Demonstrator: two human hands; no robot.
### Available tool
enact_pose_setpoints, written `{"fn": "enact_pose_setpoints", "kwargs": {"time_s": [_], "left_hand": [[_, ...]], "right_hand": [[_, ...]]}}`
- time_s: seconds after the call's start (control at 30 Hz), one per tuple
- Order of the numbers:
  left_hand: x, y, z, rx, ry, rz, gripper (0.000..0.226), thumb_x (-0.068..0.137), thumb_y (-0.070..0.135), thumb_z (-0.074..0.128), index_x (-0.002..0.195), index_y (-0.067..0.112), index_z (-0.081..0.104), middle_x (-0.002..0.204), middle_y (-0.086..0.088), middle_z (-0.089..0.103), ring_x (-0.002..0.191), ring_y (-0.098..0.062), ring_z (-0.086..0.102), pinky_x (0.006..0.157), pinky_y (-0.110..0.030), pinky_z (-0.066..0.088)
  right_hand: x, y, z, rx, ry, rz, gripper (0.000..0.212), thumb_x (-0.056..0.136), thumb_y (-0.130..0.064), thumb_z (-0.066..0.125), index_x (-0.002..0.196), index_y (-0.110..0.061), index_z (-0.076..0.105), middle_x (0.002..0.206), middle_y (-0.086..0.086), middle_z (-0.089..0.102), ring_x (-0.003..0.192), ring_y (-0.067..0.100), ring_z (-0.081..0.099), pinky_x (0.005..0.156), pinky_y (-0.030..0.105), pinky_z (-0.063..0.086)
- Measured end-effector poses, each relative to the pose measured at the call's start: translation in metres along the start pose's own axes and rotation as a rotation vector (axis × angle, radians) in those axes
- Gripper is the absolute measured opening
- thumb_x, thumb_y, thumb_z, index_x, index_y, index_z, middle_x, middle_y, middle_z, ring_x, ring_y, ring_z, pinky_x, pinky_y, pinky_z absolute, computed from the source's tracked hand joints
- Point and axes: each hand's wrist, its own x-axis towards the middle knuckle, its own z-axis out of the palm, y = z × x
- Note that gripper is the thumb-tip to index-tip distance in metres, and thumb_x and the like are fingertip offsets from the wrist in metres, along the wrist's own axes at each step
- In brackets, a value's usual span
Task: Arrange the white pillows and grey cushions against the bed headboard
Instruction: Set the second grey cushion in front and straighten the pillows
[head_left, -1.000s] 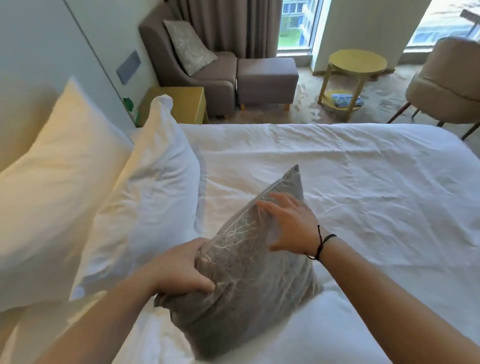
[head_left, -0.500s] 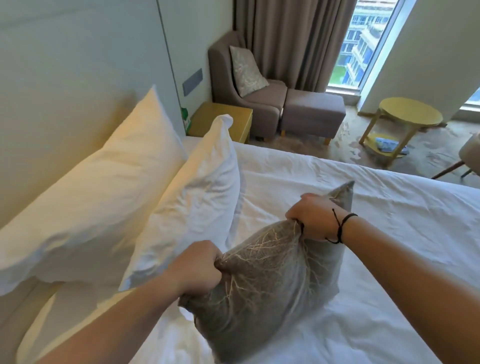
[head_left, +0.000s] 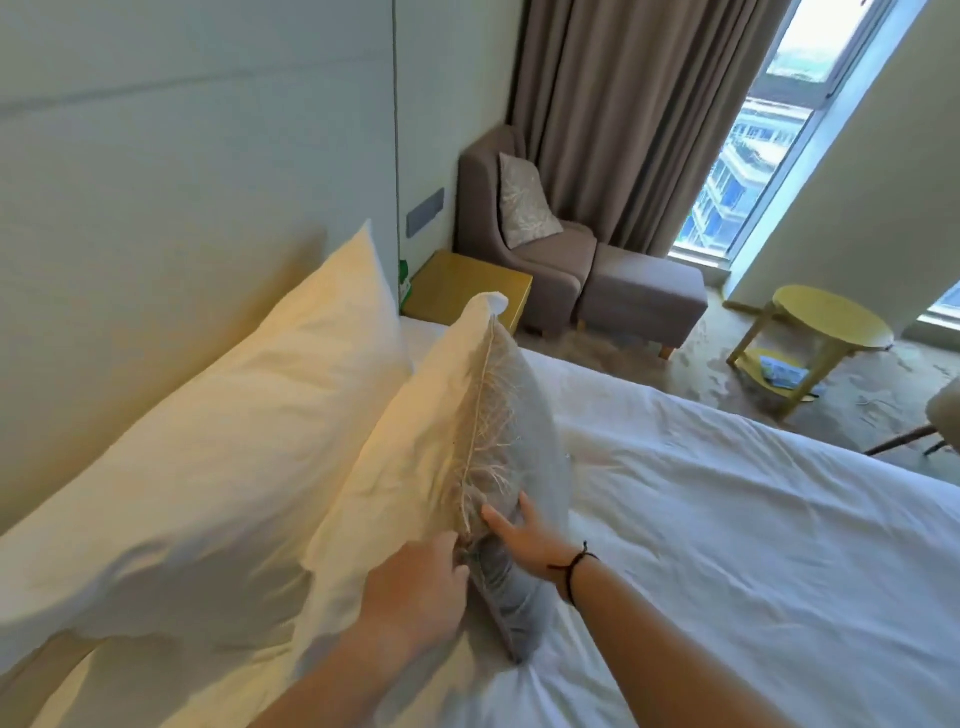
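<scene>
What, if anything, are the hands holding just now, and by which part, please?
The grey patterned fabric cushion, at its near lower corner: left hand pinches the edge, right hand lies flat on its face.

Grey cushion (head_left: 511, 441): matt woven cloth, pale threadlike pattern. White pillows (head_left: 218, 447) beside it: smooth cotton-like cloth, creased. Sheet (head_left: 753, 545): wrinkled matt cloth.

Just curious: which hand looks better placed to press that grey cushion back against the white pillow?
Probably the right hand: it lies flat on the grey cushion's open face. The left hand is at its near edge.
</scene>
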Motion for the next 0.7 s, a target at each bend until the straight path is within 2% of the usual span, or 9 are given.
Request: {"fn": "enact_pose_setpoints", "kwargs": {"time_s": [0.07,0.13,0.17,0.27,0.33,0.43,0.53,0.6,0.7], "left_hand": [[0.003,-0.046,-0.004,0.02,0.024,-0.054,0.036,0.088,0.05,0.046,0.12,0.033,0.05,0.117,0.006,0.063,0.112,-0.023,0.059,0.083,-0.038,0.049],[0.009,-0.091,-0.012,0.092,0.012,-0.115,0.053,0.088,0.049,0.052,0.136,0.032,0.041,0.139,0.003,0.051,0.129,-0.023,0.047,0.096,-0.041,0.047],[0.012,-0.11,-0.015,0.136,-0.014,-0.137,0.059,0.086,0.049,0.056,0.138,0.029,0.037,0.141,0.0,0.047,0.131,-0.024,0.045,0.097,-0.041,0.046],[0.018,-0.147,-0.011,0.112,-0.147,-0.188,0.075,0.084,0.048,0.059,0.146,0.025,0.023,0.129,-0.003,0.057,0.119,-0.028,0.055,0.088,-0.039,0.05],[0.019,-0.159,-0.003,0.079,-0.17,-0.181,0.076,0.09,0.046,0.054,0.152,0.027,0.014,0.126,-0.005,0.06,0.116,-0.028,0.058,0.086,-0.038,0.051],[0.019,-0.168,0.002,0.079,-0.14,-0.163,0.071,0.093,0.043,0.049,0.152,0.029,0.014,0.126,-0.01,0.06,0.113,-0.03,0.06,0.082,-0.038,0.049],[0.017,-0.172,0.0,0.068,-0.201,-0.158,0.073,0.091,0.038,0.05,0.153,0.027,0.013,0.124,-0.008,0.062,0.11,-0.029,0.062,0.082,-0.037,0.051],[0.015,-0.178,-0.004,0.061,-0.247,-0.148,0.072,0.09,0.027,0.051,0.152,0.027,0.015,0.122,-0.007,0.062,0.111,-0.029,0.062,0.082,-0.038,0.051],[0.012,-0.193,-0.009,0.061,-0.234,-0.13,0.058,0.088,0.015,0.049,0.143,0.028,0.035,0.125,-0.005,0.062,0.114,-0.028,0.061,0.085,-0.036,0.05]], "right_hand": [[0.016,-0.001,0.029,0.106,0.046,0.088,0.105,0.076,-0.081,0.047,0.154,-0.017,0.017,0.156,0.006,0.032,0.14,0.027,0.035,0.116,0.043,0.03],[0.028,-0.011,0.045,0.096,0.091,0.13,0.114,0.069,-0.086,0.048,0.152,-0.013,0.02,0.154,0.009,0.035,0.138,0.029,0.038,0.114,0.046,0.033],[0.033,-0.018,0.05,0.107,0.129,0.144,0.116,0.067,-0.086,0.05,0.151,-0.011,0.021,0.153,0.01,0.036,0.137,0.03,0.039,0.113,0.047,0.035],[0.042,-0.032,0.058,0.149,0.257,0.155,0.113,0.07,-0.079,0.057,0.151,-0.01,0.02,0.152,0.01,0.038,0.137,0.03,0.038,0.112,0.047,0.036],[0.046,-0.039,0.064,0.147,0.315,0.176,0.11,0.074,-0.074,0.06,0.152,-0.01,0.017,0.152,0.009,0.037,0.138,0.03,0.038,0.111,0.047,0.037],[0.05,-0.045,0.075,0.133,0.401,0.212,0.102,0.08,-0.067,0.06,0.151,-0.009,0.017,0.152,0.011,0.038,0.136,0.032,0.04,0.11,0.047,0.037],[0.049,-0.053,0.082,0.087,0.441,0.211,0.096,0.084,-0.062,0.058,0.151,-0.007,0.017,0.152,0.013,0.038,0.136,0.032,0.04,0.11,0.048,0.037],[0.042,-0.059,0.086,0.022,0.436,0.173,0.099,0.084,-0.063,0.059,0.152,-0.008,0.013,0.156,0.013,0.029,0.141,0.031,0.033,0.113,0.047,0.034],[0.028,-0.066,0.089,-0.167,0.387,0.061,0.101,0.082,-0.064,0.059,0.155,-0.017,0.005,0.16,0.01,0.013,0.147,0.027,0.018,0.116,0.041,0.026]]}}
